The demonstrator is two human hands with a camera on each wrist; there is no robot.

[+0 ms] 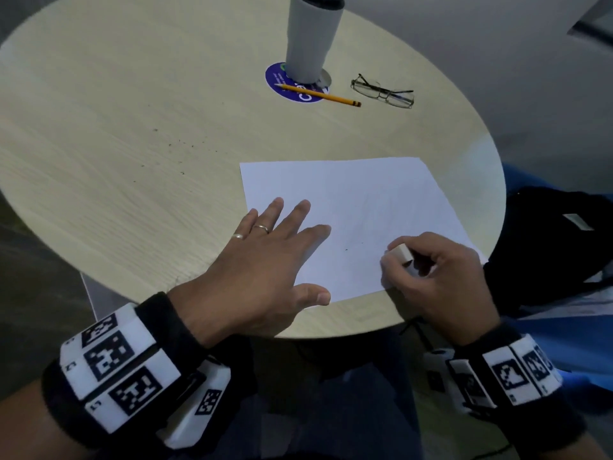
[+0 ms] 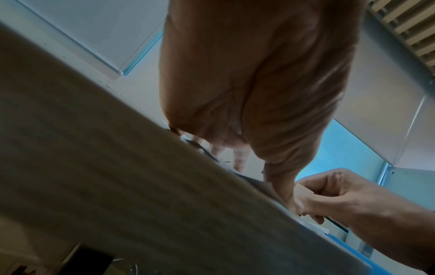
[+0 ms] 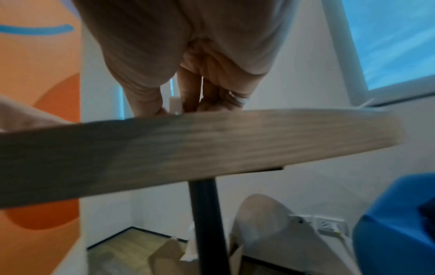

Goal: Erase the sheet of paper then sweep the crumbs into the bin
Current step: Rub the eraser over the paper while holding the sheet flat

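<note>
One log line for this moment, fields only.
erasing | left hand flat on paper | right hand grips eraser | crumbs unswept

The right hand [image 1: 438, 280] covers most of the eraser [image 1: 402, 252] and the near right corner of the sheet of paper [image 1: 351, 207]; whether the eraser touches the sheet cannot be told. Beyond the left hand [image 1: 262, 260], the grey cylinder [image 1: 311, 34] is cut off at the top edge (its disc's [image 1: 292, 89] print is unreadable). Both wrist views are blurred.

white sheet [image 1: 348, 214] flat (faint marks), eraser [image 1: 402, 252] upright
</note>
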